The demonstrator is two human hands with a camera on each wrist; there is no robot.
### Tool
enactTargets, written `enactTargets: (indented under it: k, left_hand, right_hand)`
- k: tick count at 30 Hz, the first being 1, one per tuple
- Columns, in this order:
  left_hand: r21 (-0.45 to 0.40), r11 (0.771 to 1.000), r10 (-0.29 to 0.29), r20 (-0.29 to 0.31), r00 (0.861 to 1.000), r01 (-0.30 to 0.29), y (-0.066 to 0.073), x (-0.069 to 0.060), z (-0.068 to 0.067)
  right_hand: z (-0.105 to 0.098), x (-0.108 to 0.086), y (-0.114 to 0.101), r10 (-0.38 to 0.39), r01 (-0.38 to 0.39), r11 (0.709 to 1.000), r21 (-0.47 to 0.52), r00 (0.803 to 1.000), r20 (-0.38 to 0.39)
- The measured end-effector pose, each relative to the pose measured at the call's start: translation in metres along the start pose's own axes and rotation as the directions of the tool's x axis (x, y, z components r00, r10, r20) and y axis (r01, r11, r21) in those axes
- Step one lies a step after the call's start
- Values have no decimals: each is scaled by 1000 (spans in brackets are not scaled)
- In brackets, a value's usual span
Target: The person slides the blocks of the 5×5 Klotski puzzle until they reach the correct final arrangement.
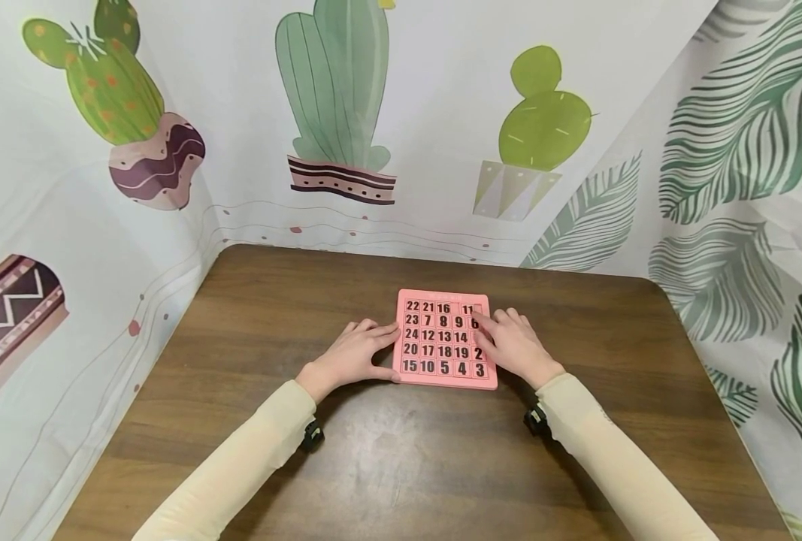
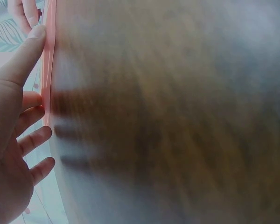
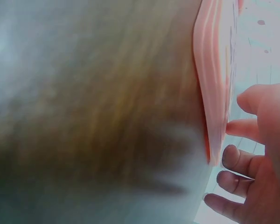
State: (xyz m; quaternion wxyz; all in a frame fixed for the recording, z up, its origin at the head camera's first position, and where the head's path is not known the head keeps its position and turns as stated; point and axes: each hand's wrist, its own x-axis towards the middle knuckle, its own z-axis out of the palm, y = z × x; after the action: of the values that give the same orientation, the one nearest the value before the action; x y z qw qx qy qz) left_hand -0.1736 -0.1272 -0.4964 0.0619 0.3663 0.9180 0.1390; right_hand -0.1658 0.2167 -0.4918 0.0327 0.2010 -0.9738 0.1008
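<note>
A pink number slide puzzle (image 1: 444, 346) lies flat on the wooden table, its black-numbered tiles set in rows. In the top row the 11 tile (image 1: 467, 309) stands apart from the 16 tile, with a pink gap between them. My left hand (image 1: 349, 353) rests at the puzzle's left side, thumb by the near corner and fingertips against the edge. Over the right side is my right hand (image 1: 519, 347), its index fingertip on or just by the 11 tile; the thumb hides part of the right column. The right wrist view shows the puzzle's side edge (image 3: 210, 70) beside loosely bent fingers.
The brown wooden table (image 1: 401, 458) extends around the puzzle on all sides. Behind it hangs a white cloth (image 1: 434, 113) printed with cacti and leaves. Both wrists wear black devices, one strap (image 1: 313, 436) showing under the left sleeve.
</note>
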Motion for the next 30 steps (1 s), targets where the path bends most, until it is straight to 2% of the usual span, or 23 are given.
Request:
enactTargets:
  k: [6, 18, 24, 30]
  left_hand:
    - [1, 1000, 4, -8, 1000, -4, 0, 0, 0]
    - [-4, 1000, 8, -10, 1000, -8, 3, 0, -2]
    - [-12, 1000, 4, -1, 1000, -4, 1, 0, 0]
    - [-9, 1000, -1, 1, 1000, 1, 1, 2, 0]
  right_hand:
    - [0, 4, -5, 4, -4, 1000, 7, 999, 36]
    - [-1, 8, -8, -31, 31, 999, 10, 999, 25]
    - [-9, 1, -3, -25, 23, 999, 38, 998, 56]
    - [-15, -14, 4, -64, 61, 997, 55, 997, 44]
